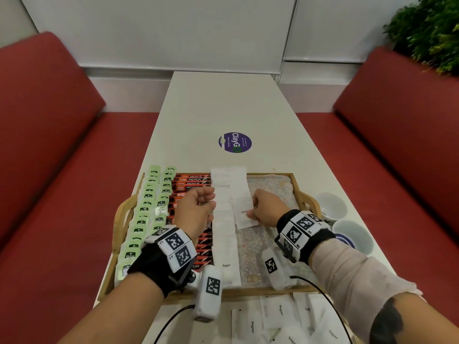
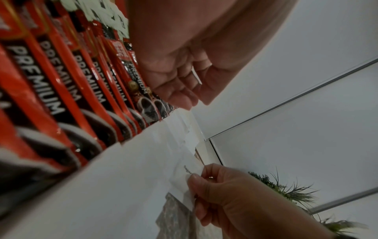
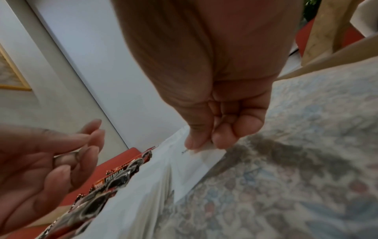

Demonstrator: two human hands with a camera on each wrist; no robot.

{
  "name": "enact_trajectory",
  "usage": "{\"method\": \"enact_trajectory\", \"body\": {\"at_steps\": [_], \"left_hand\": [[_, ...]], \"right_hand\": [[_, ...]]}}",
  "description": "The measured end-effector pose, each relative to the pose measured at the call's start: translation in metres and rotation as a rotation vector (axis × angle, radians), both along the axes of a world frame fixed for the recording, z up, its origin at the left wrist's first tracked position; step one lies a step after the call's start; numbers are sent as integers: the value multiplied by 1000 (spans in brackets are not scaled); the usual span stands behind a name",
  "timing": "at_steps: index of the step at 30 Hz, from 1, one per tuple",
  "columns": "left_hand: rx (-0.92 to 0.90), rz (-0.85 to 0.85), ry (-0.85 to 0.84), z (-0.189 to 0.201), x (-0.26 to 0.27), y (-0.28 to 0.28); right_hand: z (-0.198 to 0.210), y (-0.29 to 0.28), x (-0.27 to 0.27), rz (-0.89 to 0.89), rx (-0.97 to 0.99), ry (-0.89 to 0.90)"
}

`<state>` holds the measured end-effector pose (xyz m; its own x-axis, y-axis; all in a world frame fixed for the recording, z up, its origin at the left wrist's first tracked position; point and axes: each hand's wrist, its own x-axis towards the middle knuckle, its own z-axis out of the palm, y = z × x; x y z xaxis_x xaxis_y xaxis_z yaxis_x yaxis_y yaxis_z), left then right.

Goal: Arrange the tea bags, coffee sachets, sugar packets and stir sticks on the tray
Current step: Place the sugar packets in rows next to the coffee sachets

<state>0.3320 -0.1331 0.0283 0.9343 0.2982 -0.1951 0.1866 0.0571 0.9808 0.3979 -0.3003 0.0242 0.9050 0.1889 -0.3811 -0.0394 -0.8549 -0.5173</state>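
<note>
A booth nook: white table between two red benches

The long white table (image 1: 223, 108) runs away from me to a pale panelled wall (image 1: 161, 31), which a thin vertical seam splits into sections above a low ledge. A red upholstered bench (image 1: 44, 125) with a padded back lines the table's left edge, and a matching bench (image 1: 397, 125) lines its right. Leafy green plants (image 1: 429, 28) rise behind the right bench's back, at the far right corner. A round purple sticker (image 1: 235, 142) lies flat mid-table. Two white cups (image 1: 344, 219) stand near the table's right edge. The light is even and soft.
</note>
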Motion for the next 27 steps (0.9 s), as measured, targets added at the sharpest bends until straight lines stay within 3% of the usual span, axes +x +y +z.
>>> {"method": "enact_trajectory", "body": {"at_steps": [7,27], "left_hand": [[29,-72,35,-1,0,-2],[34,-124,56,8,-2,-6]], "right_hand": [[-2,3,1,-32,42,51],[-3,7,-1,-69,-137,117]]}}
